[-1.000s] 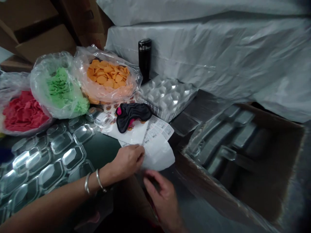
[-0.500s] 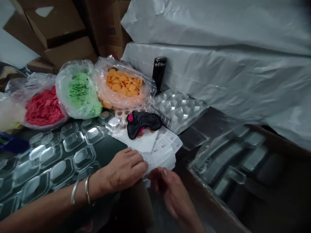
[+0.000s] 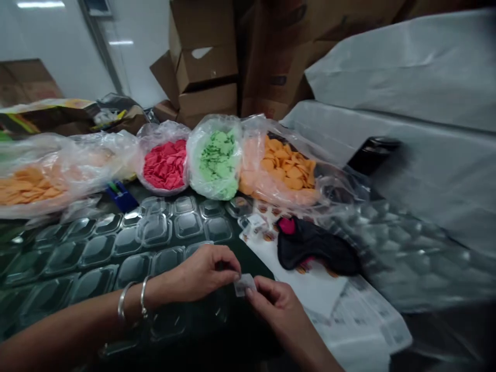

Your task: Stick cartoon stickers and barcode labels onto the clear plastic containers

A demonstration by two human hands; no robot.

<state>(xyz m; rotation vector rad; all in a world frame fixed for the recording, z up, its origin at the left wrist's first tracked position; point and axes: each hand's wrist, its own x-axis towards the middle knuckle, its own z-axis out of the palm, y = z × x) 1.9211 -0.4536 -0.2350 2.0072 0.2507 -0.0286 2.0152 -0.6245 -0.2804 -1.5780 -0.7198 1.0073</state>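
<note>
Between my two hands is a small whitish sticker label (image 3: 244,285), its print too blurred to read. My left hand (image 3: 211,273), with two silver bangles (image 3: 144,297) at the wrist, pinches the label's left corner. On its right edge, the thumb and forefinger of my right hand (image 3: 277,305) are closed. Below and around my left arm, clear plastic containers (image 3: 95,258) stand in rows on the dark green tabletop (image 3: 250,258). Sheets of printed labels (image 3: 368,315) lie to the right of my right hand.
Behind the containers stand plastic bags of red pieces (image 3: 166,164), green pieces (image 3: 220,155) and orange pieces (image 3: 289,164). A black eye mask (image 3: 318,248) rests on the papers. A blue holder (image 3: 122,196) sits at left. Cardboard boxes (image 3: 209,67) and a black cylinder (image 3: 372,155) are farther back.
The view has swung left. My hands have come away from the label sheets to a spot over the tabletop beside the containers, and the small label now shows between their fingertips.
</note>
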